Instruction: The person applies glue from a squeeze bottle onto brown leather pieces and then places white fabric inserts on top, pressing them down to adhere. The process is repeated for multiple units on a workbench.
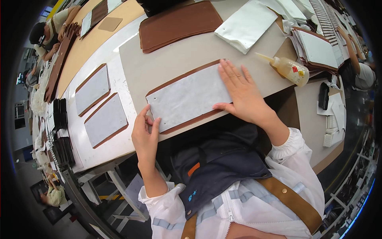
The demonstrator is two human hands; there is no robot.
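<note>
The right hand [242,93] lay flat, thumb spread, over the right end of one rectangular brown panel faced with pale grey sheeting [189,97], near the table's front edge. The half-curled left hand [145,133] met its left end with thumb and fingertips; whether it pinched, I couldn't tell. Around them were one translucent, long-nozzled bottle of yellowish liquid [290,71] near the right hand, one brown sheet stack [181,26] beyond, and two smaller grey-faced brown panels [106,120] leftward.
</note>
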